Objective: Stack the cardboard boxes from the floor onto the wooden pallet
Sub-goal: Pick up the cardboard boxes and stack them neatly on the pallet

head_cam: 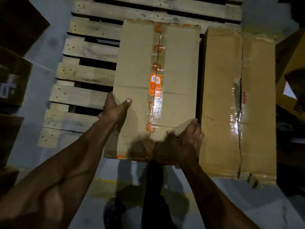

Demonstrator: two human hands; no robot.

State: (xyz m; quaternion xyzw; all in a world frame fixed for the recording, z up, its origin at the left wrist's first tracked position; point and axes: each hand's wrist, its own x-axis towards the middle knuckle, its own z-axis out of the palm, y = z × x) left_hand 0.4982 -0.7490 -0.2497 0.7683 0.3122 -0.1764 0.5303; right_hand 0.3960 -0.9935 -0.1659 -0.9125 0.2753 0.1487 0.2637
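A long cardboard box [137, 66] with an orange-logo tape seam down its middle lies lengthwise over the wooden pallet [85, 71]. My left hand [115, 108] grips its left edge, thumb on top and fingers down the side. My right hand [184, 142] holds the near right corner, fingers curled over the top edge. A second long cardboard box [221, 100], with torn clear tape along its seam, lies on the pallet's right side, close beside the first.
Dark cardboard boxes [14, 83] stand on the grey floor at the left, and more boxes [292, 66] crowd the right edge. Bare pallet slats show left of the held box. My legs and a shoe [112, 212] are at the bottom, near a yellow floor line.
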